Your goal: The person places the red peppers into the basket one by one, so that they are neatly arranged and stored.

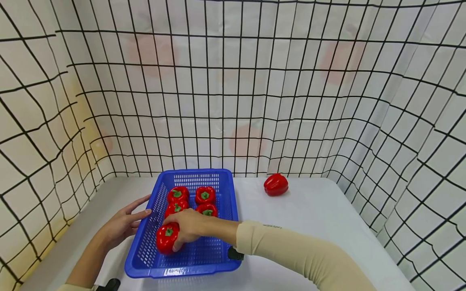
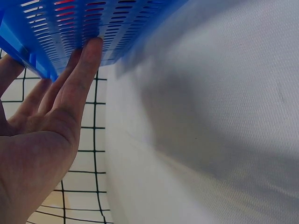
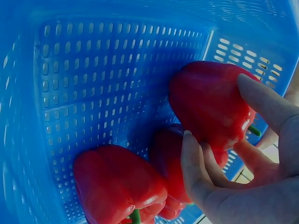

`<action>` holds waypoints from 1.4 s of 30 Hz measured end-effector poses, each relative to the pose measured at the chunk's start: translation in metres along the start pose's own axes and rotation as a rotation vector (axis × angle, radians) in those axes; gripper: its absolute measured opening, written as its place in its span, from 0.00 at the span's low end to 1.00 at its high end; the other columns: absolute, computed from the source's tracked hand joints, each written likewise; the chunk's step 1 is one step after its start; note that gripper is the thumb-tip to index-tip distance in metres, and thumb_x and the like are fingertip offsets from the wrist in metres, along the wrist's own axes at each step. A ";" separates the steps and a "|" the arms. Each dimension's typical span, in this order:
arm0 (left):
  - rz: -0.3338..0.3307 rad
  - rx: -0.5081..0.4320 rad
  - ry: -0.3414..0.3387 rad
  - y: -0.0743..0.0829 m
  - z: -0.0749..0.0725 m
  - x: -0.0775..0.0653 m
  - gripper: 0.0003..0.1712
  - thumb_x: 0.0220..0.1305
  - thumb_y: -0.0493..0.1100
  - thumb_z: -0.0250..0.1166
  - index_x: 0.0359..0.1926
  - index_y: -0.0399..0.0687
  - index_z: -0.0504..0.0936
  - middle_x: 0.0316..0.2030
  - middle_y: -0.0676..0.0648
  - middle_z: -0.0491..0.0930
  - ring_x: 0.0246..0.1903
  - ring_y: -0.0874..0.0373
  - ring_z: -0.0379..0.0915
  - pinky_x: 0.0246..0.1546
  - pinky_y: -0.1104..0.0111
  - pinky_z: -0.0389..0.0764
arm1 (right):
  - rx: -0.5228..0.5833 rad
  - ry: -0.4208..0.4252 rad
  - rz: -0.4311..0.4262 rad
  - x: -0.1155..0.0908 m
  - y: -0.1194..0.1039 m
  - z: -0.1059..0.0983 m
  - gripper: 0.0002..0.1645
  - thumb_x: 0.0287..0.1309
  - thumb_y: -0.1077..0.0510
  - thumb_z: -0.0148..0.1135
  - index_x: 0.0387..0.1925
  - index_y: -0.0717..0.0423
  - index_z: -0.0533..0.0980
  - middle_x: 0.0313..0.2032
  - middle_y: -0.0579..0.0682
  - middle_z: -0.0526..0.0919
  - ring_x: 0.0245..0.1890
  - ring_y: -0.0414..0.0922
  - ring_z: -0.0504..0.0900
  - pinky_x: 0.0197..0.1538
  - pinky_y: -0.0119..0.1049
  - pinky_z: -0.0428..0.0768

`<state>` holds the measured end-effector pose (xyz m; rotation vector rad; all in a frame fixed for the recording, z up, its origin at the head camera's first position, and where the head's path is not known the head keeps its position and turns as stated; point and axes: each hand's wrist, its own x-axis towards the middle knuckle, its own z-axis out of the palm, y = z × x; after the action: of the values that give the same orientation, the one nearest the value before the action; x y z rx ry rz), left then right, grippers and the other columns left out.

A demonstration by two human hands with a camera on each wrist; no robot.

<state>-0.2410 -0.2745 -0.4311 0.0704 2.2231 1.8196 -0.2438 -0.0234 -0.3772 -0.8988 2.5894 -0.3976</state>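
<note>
A blue plastic basket [image 1: 182,271] with slotted walls holds several red bell peppers. My right hand [image 1: 192,225] reaches in from the right and grips a red bell pepper [image 1: 166,240] at the near left of the basket. In the right wrist view the fingers and thumb spread round this pepper [image 3: 208,100], its green stem pointing toward the palm side. My left hand [image 1: 121,225] is at the basket's left side with its fingers extended. The left wrist view shows its fingertips [image 2: 93,46] against the slotted wall.
Another red bell pepper [image 1: 276,184] lies on the white table [image 1: 306,226], right of the basket near the back. Other red peppers [image 1: 205,195] with green stems stand in the basket's far half. Black wire mesh [image 1: 251,95] encloses the back and both sides.
</note>
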 end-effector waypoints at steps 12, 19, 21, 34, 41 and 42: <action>-0.004 0.000 0.008 0.001 0.002 0.001 0.47 0.73 0.53 0.61 0.82 0.55 0.44 0.69 0.28 0.68 0.49 0.41 0.86 0.47 0.53 0.87 | -0.017 -0.019 -0.002 0.005 0.000 0.002 0.44 0.44 0.49 0.82 0.64 0.26 0.75 0.58 0.38 0.80 0.62 0.44 0.72 0.54 0.41 0.84; -0.004 0.000 0.010 0.000 0.003 0.002 0.47 0.72 0.54 0.61 0.82 0.56 0.45 0.69 0.29 0.69 0.49 0.41 0.86 0.48 0.53 0.87 | -0.008 -0.028 0.000 0.004 0.002 0.001 0.44 0.45 0.49 0.82 0.64 0.26 0.74 0.58 0.38 0.79 0.61 0.44 0.73 0.55 0.42 0.84; -0.005 -0.001 0.010 -0.001 0.002 0.002 0.47 0.72 0.54 0.61 0.82 0.56 0.44 0.69 0.29 0.69 0.49 0.41 0.86 0.48 0.53 0.87 | -0.002 -0.030 0.003 0.003 0.002 0.000 0.43 0.45 0.49 0.82 0.64 0.26 0.74 0.58 0.38 0.79 0.61 0.44 0.74 0.56 0.42 0.84; -0.024 -0.005 0.007 0.000 0.001 0.001 0.48 0.73 0.54 0.61 0.82 0.56 0.43 0.69 0.30 0.70 0.49 0.41 0.86 0.48 0.53 0.87 | -0.004 -0.006 -0.002 -0.008 0.004 -0.015 0.42 0.48 0.44 0.80 0.66 0.26 0.73 0.62 0.37 0.78 0.66 0.47 0.73 0.57 0.47 0.84; -0.018 0.001 0.006 0.001 0.001 0.000 0.48 0.73 0.54 0.60 0.82 0.55 0.43 0.68 0.30 0.70 0.49 0.42 0.86 0.48 0.54 0.87 | 0.009 0.026 -0.020 -0.017 0.009 -0.025 0.43 0.50 0.40 0.77 0.68 0.29 0.71 0.66 0.39 0.76 0.68 0.46 0.72 0.60 0.48 0.82; -0.019 0.002 0.005 0.001 0.001 0.000 0.48 0.73 0.54 0.60 0.82 0.55 0.43 0.68 0.30 0.70 0.49 0.42 0.86 0.48 0.54 0.87 | 0.010 0.029 -0.018 -0.018 0.009 -0.027 0.43 0.50 0.40 0.77 0.69 0.29 0.71 0.66 0.39 0.76 0.69 0.47 0.72 0.60 0.48 0.83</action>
<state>-0.2410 -0.2733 -0.4307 0.0453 2.2212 1.8103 -0.2473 -0.0013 -0.3525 -0.9201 2.6052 -0.4321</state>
